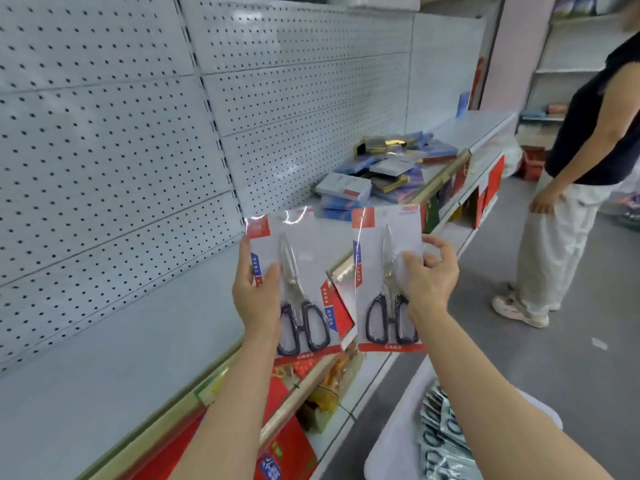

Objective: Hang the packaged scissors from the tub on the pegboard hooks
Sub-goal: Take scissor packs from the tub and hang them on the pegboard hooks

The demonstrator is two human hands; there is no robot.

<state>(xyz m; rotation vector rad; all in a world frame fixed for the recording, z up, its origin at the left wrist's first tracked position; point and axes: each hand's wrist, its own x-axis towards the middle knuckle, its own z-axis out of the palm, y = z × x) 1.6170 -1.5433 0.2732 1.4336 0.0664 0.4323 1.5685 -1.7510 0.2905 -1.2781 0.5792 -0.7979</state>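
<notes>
Tub (391,441) cut off below; left hand (256,292) and right hand (431,275) each grip a scissors pack, covering its edge.

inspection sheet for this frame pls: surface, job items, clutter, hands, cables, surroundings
Surface: white pegboard, no hooks visible; shelf bare at the near end.
Job's things: two scissor packs held up, left pack, right pack; more in the tub.
Clutter: boxed goods piled further along the shelf.
Grippers: left hand and right hand each hold one pack.
Cables: nothing seen.
Surroundings: a bystander in the aisle.
</notes>
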